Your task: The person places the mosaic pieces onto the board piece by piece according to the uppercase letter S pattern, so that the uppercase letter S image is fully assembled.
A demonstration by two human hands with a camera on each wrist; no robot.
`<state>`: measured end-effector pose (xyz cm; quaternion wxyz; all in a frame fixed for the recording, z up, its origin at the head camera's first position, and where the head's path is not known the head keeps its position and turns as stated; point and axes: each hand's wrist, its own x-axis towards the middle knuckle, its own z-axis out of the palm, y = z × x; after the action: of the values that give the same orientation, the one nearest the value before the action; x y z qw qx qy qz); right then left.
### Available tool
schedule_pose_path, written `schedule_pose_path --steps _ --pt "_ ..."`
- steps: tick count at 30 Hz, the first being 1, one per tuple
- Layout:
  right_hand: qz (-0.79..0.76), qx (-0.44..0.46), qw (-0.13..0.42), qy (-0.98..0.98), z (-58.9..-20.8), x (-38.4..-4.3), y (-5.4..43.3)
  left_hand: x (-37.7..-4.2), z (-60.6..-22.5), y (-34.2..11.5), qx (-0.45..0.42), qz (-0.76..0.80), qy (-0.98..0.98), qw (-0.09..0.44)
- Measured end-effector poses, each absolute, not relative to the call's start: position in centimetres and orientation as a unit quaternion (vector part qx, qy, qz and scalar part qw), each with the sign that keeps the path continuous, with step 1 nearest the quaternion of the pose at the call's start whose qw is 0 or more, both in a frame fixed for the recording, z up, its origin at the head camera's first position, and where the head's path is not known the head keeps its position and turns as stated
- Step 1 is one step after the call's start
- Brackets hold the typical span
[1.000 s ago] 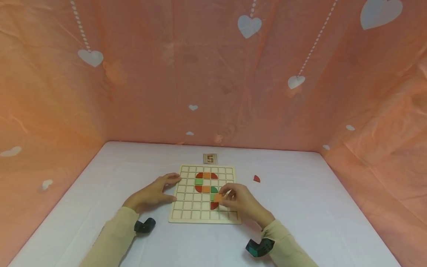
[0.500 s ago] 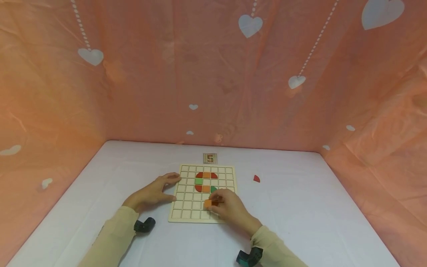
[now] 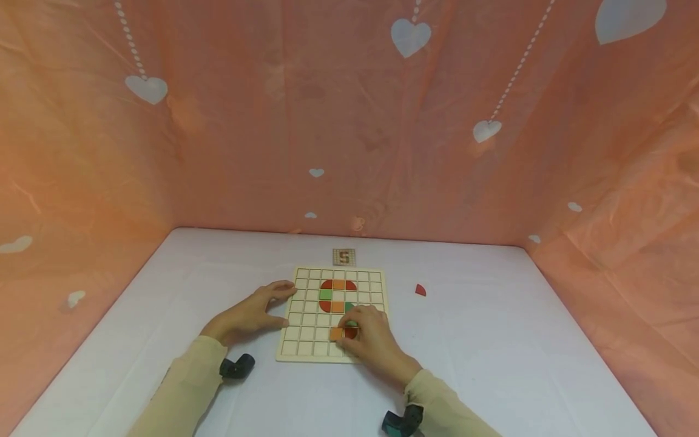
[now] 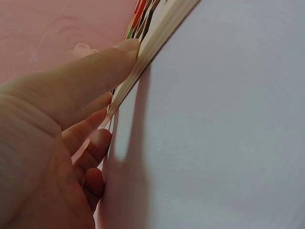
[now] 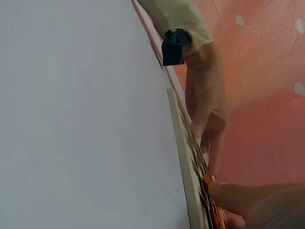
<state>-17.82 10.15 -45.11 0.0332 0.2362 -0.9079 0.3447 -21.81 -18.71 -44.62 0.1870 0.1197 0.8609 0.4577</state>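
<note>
A wooden grid board [image 3: 307,334] lies on the white table. My right hand [image 3: 374,340] pinches an orange square tile [image 3: 335,334] between thumb and fingertips, low over a cell in the board's lower middle. In the right wrist view the orange tile [image 5: 207,180] sits tilted at the thumb tip. Beside it, a dark red piece [image 3: 351,333] is partly covered by my fingers. Higher up, red, orange and green pieces form a curve on the grid. My left hand [image 3: 253,309] rests at the board's left edge, thumb [image 4: 126,50] against the rim and fingers loosely extended.
A small card [image 3: 344,257] with a figure like a 5 or an S lies behind the board. To the right, a loose red quarter-circle piece [image 3: 420,290] lies on the tablecloth [image 3: 491,340]. An orange cloth with white hearts [image 3: 411,37] hangs around the table.
My right hand has moved left and slightly down with the orange tile, from over the green and red pieces to the cell left of the red one. The left hand stays put.
</note>
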Motion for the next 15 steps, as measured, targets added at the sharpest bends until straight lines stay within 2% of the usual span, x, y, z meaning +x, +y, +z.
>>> schedule_pose_path --steps 15 --pt "0.341 0.230 0.020 -0.911 -45.17 -18.06 10.11 -21.72 -44.38 -18.50 0.110 0.462 0.859 0.191"
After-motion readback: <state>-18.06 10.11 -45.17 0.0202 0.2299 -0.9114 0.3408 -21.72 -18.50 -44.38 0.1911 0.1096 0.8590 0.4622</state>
